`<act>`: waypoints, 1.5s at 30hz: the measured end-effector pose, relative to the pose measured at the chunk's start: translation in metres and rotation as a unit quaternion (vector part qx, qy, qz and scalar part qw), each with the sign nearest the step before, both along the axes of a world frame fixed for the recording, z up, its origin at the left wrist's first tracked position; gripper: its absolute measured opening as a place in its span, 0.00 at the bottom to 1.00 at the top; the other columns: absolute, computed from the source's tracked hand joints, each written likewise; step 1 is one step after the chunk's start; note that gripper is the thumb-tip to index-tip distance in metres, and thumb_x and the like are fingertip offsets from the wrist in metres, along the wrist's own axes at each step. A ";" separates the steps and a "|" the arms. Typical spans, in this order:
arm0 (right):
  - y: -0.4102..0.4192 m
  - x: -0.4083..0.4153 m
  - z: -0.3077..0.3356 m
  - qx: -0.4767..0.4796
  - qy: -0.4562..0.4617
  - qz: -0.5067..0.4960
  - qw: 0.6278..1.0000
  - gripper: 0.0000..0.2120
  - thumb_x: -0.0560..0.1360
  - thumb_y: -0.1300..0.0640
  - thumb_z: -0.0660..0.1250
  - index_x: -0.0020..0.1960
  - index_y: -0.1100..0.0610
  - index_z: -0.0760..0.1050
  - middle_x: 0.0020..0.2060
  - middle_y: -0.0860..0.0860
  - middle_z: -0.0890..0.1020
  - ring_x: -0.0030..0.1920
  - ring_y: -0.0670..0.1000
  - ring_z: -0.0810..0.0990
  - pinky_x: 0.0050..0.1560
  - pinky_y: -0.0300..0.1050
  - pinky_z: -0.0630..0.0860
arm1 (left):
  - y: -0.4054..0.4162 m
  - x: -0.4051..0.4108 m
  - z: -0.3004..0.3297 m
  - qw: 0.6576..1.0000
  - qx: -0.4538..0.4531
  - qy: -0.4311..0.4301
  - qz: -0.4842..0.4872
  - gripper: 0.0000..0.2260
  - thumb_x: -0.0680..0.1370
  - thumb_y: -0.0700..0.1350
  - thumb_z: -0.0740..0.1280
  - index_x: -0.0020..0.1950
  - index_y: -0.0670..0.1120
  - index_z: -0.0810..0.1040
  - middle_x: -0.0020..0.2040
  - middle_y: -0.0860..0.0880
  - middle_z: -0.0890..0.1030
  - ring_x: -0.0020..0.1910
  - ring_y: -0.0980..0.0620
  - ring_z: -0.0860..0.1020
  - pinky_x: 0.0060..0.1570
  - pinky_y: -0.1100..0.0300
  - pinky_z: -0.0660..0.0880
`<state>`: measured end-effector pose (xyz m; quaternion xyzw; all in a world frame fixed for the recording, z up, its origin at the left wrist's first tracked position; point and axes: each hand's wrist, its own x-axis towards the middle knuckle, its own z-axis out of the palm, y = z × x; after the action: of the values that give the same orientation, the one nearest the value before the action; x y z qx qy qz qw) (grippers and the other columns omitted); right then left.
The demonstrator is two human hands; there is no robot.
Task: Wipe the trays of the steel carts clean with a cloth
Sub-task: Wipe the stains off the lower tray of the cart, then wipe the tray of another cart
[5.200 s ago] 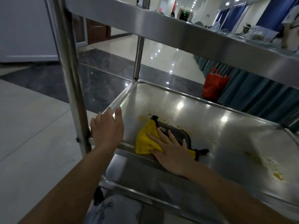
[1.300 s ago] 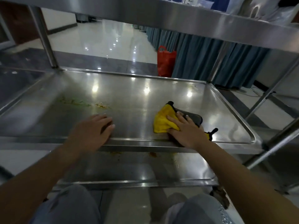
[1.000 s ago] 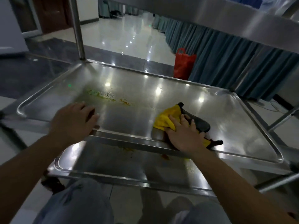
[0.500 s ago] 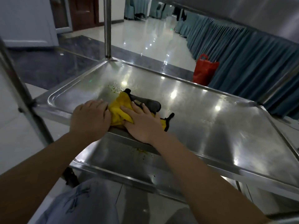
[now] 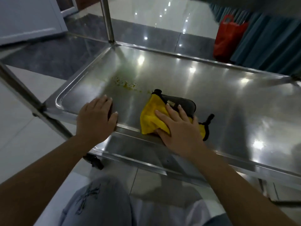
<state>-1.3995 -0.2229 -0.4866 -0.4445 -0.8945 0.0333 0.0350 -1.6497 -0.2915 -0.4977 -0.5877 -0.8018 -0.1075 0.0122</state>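
The steel cart's middle tray (image 5: 203, 79) fills the view. A yellow and dark grey cloth (image 5: 151, 111) lies near its front rim. My right hand (image 5: 177, 126) presses flat on the cloth with fingers spread and straight. My left hand (image 5: 96, 118) rests on the tray's front rim to the left of the cloth, fingers extended onto the tray floor. Yellow-green crumbs and smears (image 5: 127, 84) lie on the tray just beyond and left of the cloth.
A lower tray (image 5: 138, 152) shows under the front rim. Cart posts stand at the back left (image 5: 107, 22) and front left (image 5: 24, 95). A red bag (image 5: 228, 36) sits on the floor by blue curtains (image 5: 268, 46). My knees are below.
Since half a second ago my right hand has slid the cloth to the right, away from my left hand, uncovering crumbs on the tray. My left hand stays on the front rim.
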 end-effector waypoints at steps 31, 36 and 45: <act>-0.206 -0.150 0.541 -0.420 0.262 0.097 0.864 0.16 0.73 0.47 0.60 0.51 0.24 0.73 0.46 0.27 0.80 0.49 0.31 0.78 0.44 0.24 0.72 | -0.251 -0.093 0.542 0.927 0.061 -0.364 -0.070 0.13 0.73 0.50 0.74 0.54 0.61 0.78 0.52 0.61 0.81 0.53 0.61 0.78 0.52 0.62 0.75; -0.231 -0.244 0.554 -0.343 0.280 0.097 0.891 0.13 0.77 0.46 0.66 0.58 0.49 0.77 0.52 0.49 0.82 0.54 0.49 0.80 0.58 0.57 0.76 | -0.283 -0.183 0.589 0.938 0.126 -0.321 -0.030 0.15 0.70 0.63 0.64 0.40 0.52 0.77 0.35 0.52 0.78 0.37 0.53 0.76 0.38 0.54 0.73; -0.277 -0.394 0.543 -0.344 0.263 0.128 0.892 0.23 0.67 0.45 0.76 0.57 0.42 0.69 0.50 0.39 0.79 0.50 0.39 0.78 0.49 0.36 0.77 | -0.319 -0.307 0.606 0.951 0.136 -0.274 0.034 0.11 0.74 0.60 0.67 0.36 0.57 0.73 0.30 0.57 0.74 0.32 0.57 0.73 0.34 0.63 0.68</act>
<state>-1.7934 -0.5002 0.0568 -0.2856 -0.8341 0.4591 0.1096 -1.9572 -0.6109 0.1083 -0.5005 -0.7719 -0.3718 -0.1245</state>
